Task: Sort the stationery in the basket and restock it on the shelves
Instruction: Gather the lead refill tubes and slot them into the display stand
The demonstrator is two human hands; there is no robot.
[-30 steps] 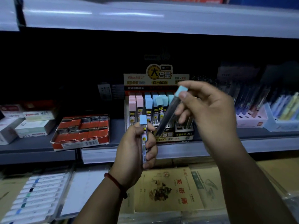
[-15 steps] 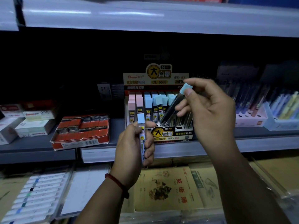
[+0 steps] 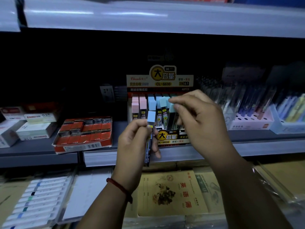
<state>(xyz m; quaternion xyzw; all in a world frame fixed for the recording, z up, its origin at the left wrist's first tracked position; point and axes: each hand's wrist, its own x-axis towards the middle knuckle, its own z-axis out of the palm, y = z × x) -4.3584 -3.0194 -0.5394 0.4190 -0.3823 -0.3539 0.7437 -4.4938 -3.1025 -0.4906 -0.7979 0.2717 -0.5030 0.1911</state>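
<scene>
On the middle shelf [image 3: 38, 151], at the Chenli CL-6630 display box [image 3: 162, 80], a change was noted over the last second. The blue-capped lead tube [image 3: 172, 107], earlier held tilted in front of the box by the right hand [image 3: 199, 124], has been brought upright and lowered among the right-hand rows. Its cap is now level with the neighbouring blue caps. The right grip is narrow: the cap is pinched between thumb and forefinger and is not yet released. The tube's lower end is hidden behind the hand, so seating in a slot cannot be confirmed. A second lead tube [image 3: 151, 119] is held upright by the left hand [image 3: 135, 144], fingers curled round its barrel, just in front of the box; it has been raised slightly. Judgement: one tube is all but restocked, pending release, and the second is probably meant for the same box. Risk is judged from the tightly packed rows: adjacent tubes could be tipped as the hand is withdrawn. No basket is in view. The red tray of small boxes [image 3: 84, 134] lies beside the display box, apart from both hands.
</scene>
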